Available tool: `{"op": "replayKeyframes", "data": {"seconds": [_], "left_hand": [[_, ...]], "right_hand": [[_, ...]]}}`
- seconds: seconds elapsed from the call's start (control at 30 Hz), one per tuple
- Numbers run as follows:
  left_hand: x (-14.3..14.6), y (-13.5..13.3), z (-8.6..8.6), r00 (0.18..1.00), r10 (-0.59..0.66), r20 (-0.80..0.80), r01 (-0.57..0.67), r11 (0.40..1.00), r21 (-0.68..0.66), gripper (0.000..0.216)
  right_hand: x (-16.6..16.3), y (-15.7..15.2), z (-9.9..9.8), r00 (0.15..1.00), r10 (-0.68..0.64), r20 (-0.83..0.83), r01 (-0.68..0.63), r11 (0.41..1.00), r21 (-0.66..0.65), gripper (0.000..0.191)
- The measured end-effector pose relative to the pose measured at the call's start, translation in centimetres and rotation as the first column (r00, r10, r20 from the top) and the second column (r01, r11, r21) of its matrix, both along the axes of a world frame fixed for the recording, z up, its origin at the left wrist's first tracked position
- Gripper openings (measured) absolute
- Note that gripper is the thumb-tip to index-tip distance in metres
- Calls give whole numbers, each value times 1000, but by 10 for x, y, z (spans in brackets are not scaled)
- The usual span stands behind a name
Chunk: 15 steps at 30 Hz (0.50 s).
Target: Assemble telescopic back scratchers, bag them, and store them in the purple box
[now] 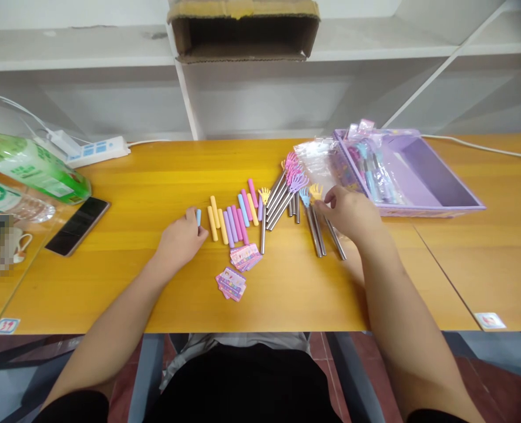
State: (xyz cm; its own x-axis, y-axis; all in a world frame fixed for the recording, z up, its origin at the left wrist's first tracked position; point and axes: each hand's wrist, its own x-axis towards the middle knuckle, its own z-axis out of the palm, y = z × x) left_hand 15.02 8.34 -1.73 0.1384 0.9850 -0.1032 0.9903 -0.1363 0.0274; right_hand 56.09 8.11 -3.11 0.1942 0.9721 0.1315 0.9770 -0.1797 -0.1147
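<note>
My left hand [181, 237] pinches a short blue handle sleeve [198, 217] upright at the left end of a loose row of pastel sleeves [232, 226] in yellow, purple, pink and blue. On the right, my right hand [352, 212] has its fingers closed at the upper end of a back scratcher with a steel rod [336, 239]; its head is hidden by the fingers. Beside it lie a yellow-headed back scratcher [316, 192] and a blue-headed one [305, 198]. Between my hands rests a pile of back scratchers [281, 197] with pink, purple and yellow hand-shaped heads.
Printed cards [245, 257] lie near the sleeves. A purple basket [436, 208] with bagged back scratchers stands right, clear plastic bags [317, 158] beside it. Leftward are a phone [79, 226], a green bottle [35, 167] and a power strip [99, 151]. A cardboard box [245, 56] sits on the shelf.
</note>
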Motion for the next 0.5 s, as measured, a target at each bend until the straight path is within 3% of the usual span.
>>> {"op": "replayKeyframes", "data": {"seconds": [0.17, 0.33, 0.5], "left_hand": [[1, -1, 2, 1000, 10, 6, -10, 1000, -7, 50], [2, -2, 4, 999, 31, 29, -31, 999, -8, 54], [3, -3, 10, 991, 84, 108, -91, 994, 60, 54]], "right_hand": [[-17, -1, -1, 996, 92, -4, -92, 989, -112, 37], [-31, -3, 1, 997, 61, 46, -54, 989, -137, 37], [-30, -1, 6, 988, -28, -151, 10, 993, -117, 29]]}}
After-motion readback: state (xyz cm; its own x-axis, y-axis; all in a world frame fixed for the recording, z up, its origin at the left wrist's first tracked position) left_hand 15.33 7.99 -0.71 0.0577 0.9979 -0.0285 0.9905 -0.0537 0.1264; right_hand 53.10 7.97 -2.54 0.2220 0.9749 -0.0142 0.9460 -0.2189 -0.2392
